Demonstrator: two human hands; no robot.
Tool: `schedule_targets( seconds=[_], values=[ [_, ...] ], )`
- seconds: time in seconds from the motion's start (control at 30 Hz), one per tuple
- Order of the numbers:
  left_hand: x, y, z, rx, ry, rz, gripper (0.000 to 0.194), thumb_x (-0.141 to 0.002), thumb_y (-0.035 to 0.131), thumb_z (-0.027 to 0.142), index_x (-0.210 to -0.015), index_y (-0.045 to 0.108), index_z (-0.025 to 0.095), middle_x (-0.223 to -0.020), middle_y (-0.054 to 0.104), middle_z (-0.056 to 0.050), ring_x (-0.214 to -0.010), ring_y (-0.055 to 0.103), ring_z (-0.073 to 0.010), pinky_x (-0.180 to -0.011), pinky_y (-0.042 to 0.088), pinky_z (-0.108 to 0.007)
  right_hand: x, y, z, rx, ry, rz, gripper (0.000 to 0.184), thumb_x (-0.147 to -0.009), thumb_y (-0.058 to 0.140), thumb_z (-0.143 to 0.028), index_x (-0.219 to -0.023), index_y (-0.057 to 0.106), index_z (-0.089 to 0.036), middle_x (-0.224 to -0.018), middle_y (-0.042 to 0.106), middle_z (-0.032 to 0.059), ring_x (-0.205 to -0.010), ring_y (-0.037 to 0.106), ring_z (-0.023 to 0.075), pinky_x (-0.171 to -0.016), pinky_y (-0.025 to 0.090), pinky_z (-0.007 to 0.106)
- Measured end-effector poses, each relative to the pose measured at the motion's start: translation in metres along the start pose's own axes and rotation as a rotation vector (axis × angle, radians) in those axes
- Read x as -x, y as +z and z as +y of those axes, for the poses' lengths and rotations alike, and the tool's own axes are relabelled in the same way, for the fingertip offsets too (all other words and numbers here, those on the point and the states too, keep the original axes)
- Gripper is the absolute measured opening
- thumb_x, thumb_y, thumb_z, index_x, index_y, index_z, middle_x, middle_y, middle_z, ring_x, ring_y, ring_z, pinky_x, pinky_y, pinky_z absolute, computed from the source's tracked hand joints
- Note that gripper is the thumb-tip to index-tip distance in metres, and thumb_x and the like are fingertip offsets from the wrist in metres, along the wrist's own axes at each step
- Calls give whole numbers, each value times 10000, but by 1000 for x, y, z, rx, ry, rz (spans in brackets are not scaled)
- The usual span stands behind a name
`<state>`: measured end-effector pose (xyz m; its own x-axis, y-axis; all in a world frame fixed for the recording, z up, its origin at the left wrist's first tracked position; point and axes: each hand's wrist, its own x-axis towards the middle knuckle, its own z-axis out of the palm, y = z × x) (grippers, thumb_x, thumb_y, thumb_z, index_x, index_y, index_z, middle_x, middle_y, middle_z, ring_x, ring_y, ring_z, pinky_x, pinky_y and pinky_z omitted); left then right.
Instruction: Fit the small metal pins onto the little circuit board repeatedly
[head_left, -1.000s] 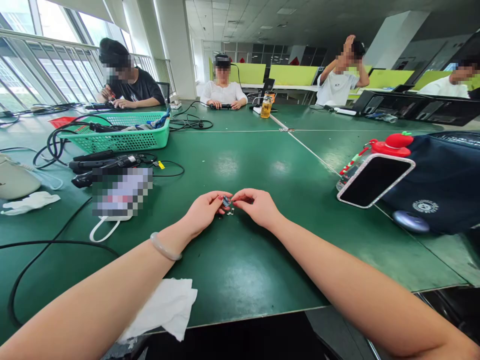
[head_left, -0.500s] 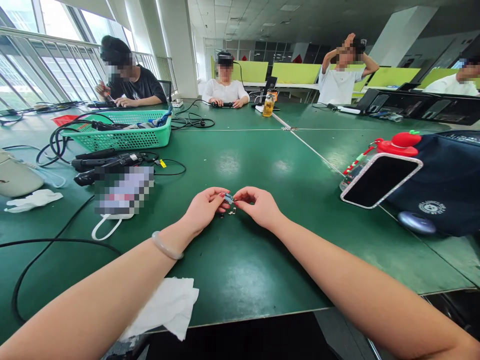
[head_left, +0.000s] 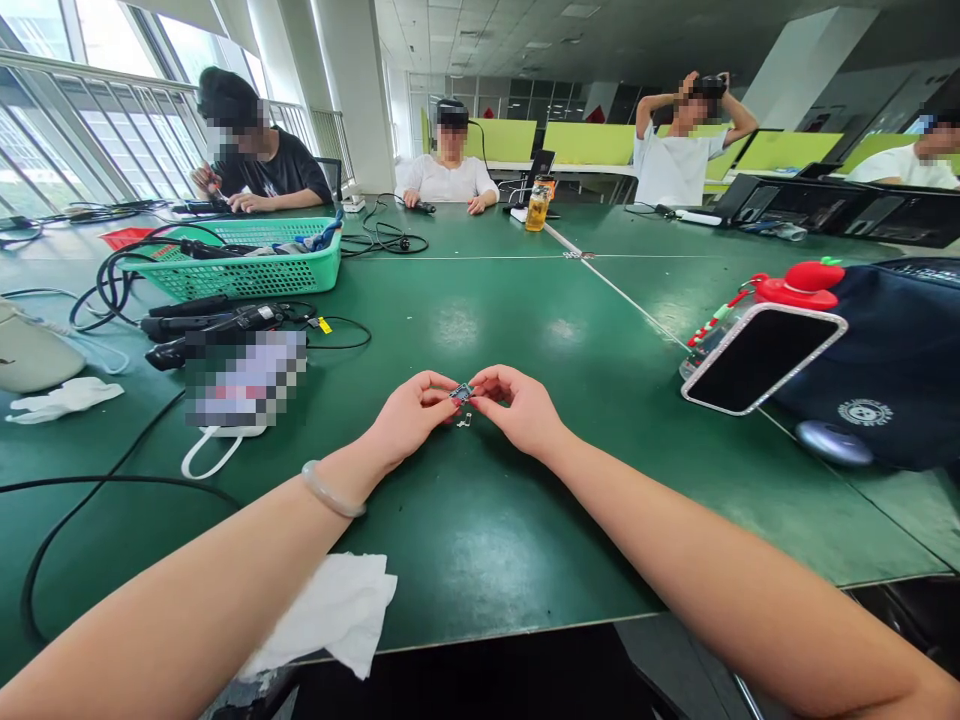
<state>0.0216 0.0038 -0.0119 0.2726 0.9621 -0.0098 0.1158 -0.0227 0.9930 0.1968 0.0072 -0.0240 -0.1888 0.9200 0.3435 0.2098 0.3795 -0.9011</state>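
A tiny blue-grey electronic part (head_left: 461,392) is pinched between the fingertips of both my hands, just above the green table (head_left: 480,520). My left hand (head_left: 409,418), a pale bangle on its wrist, grips the part's left end with curled fingers. From the right, my right hand (head_left: 519,408) holds the other end in a pinch. A small metal piece (head_left: 464,422) lies on the table right below the part.
A phone (head_left: 761,358) leans on a red-capped bottle (head_left: 795,282) and a dark bag (head_left: 892,360) at right. At left lie a green basket (head_left: 240,262), black tools and cables (head_left: 202,325) and a white tissue (head_left: 330,612). Several people sit at the far side.
Both hands have lifted the small part slightly and brought it a little farther from me. A person at the far right has raised both arms to the head.
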Motion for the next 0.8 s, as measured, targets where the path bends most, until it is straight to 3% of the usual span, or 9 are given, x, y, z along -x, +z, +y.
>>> schedule_targets(
  seconds=[0.17, 0.5, 0.8],
  values=[
    [5, 0, 3, -304, 123, -79, 493, -771, 619, 309, -1249, 534, 225, -728, 647, 16, -656, 576, -115, -697, 465, -272, -1, 0, 1, -30, 6, 13, 167, -722, 632, -261, -870, 599, -191, -797, 642, 13, -732, 595, 128, -753, 492, 302],
    [8, 0, 10, -485, 221, 25, 416, -760, 628, 312, -1166, 607, 225, -778, 691, 7, -673, 587, -127, -763, 493, -294, -1, 4, -3, -296, 145, 5, 220, -651, 694, -318, -813, 633, -183, -796, 653, 15, -748, 605, 133, -791, 501, 314],
    [9, 1, 10, -512, 253, 29, 426, -760, 630, 300, -1181, 602, 242, -803, 711, 10, -762, 626, -152, -845, 492, -322, 0, 5, -7, -345, 184, 34, 211, -617, 724, -317, -759, 647, -181, -775, 667, 12, -736, 610, 141, -775, 499, 315]
  ],
)
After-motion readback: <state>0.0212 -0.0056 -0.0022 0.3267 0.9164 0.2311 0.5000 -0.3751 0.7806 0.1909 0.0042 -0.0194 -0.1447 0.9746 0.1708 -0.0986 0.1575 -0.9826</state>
